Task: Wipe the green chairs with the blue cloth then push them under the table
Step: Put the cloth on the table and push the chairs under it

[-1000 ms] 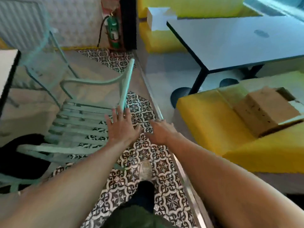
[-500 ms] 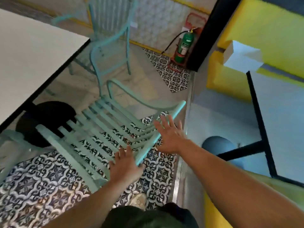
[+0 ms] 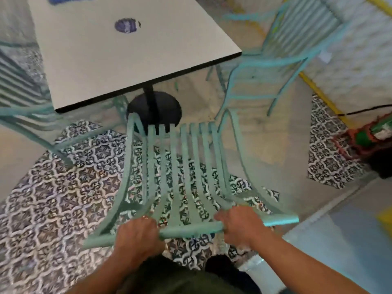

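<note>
Now both hands are on it! The left hand [image 3: 137,236] and the right hand [image 3: 239,225] have gone from flat, reaching palms half a second ago to fingers curled tight round the top rail of the mint-green slatted metal chair [image 3: 180,166], low in the centre of the frame. The view has swung too: that chair now lines up square with the white square table [image 3: 127,54] at upper centre, its front edge just short of the round black pedestal base [image 3: 154,109]. To my eye the wipe on this one is done and the push is what's in hand; a straight shove forward should slide the seat under the top. At the very top left a blue patch on the table is probably the blue cloth [image 3: 70,0], too blurred to be sure. Two more green chairs wait: one at upper right [image 3: 286,60], another at left [image 3: 25,107].
</note>
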Tool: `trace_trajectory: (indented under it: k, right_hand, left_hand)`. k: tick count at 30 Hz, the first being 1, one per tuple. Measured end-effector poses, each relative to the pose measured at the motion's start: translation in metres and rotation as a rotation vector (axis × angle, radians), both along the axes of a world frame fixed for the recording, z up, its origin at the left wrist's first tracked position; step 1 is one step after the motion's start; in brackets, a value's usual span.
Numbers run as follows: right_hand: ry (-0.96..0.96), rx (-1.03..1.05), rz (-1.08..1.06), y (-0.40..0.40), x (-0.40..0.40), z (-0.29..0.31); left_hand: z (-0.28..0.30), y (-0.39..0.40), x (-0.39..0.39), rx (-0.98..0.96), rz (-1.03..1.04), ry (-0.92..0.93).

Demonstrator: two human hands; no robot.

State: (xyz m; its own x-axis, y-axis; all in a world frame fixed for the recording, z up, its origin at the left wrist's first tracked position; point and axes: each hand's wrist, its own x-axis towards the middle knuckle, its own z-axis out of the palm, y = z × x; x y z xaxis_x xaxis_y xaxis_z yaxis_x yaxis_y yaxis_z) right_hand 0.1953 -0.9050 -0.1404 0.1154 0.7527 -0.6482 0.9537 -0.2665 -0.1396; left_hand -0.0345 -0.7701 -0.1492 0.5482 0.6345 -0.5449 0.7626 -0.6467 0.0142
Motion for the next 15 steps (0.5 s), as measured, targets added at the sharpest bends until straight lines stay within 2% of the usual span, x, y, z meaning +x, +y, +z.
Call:
trace_trajectory:
  k: [5, 10, 15]
  right_hand:
    - [0.077, 0.077, 0.111, -0.007, 0.02, 0.002]
    - [0.077, 0.089, 0.23, -0.019, 0.038, -0.001]
    - [0.052, 0.062, 0.228, -0.023, 0.054, 0.0]
  left_hand:
    - [0.008, -0.025, 0.011, 0.022, 0.076, 0.086]
    - [0.004, -0.067, 0.016, 0.018, 0.167, 0.076]
    - [0.001, -0.092, 0.026, -0.06, 0.227, 0.029]
